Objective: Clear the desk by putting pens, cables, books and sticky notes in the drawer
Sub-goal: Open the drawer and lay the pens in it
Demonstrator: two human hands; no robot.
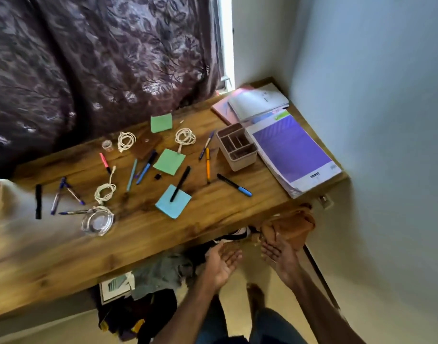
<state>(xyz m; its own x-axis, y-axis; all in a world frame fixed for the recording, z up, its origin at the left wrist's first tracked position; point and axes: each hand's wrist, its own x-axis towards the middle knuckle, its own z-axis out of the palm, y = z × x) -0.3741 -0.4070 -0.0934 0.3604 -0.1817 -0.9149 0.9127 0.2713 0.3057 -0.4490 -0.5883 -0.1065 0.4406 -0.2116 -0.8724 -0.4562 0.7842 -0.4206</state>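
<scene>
Below the tabletop [150,232], left hand [222,263] and right hand [281,259] hover, fingers [233,255] relaxed, empty; light pens [180,183] likely suit mid-barrel pinches.

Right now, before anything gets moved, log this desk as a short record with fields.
surface: wooden desk, not yet cleared
cables: three white coils
sticky notes: two green notes, one blue note
pens: many scattered; a black pen lies across the blue note
books: at the right end; purple book in front, white book behind
organiser: upright beside the books
hands: left hand and right hand palms up below the desk's front edge, holding nothing
drawer: not in view
</scene>
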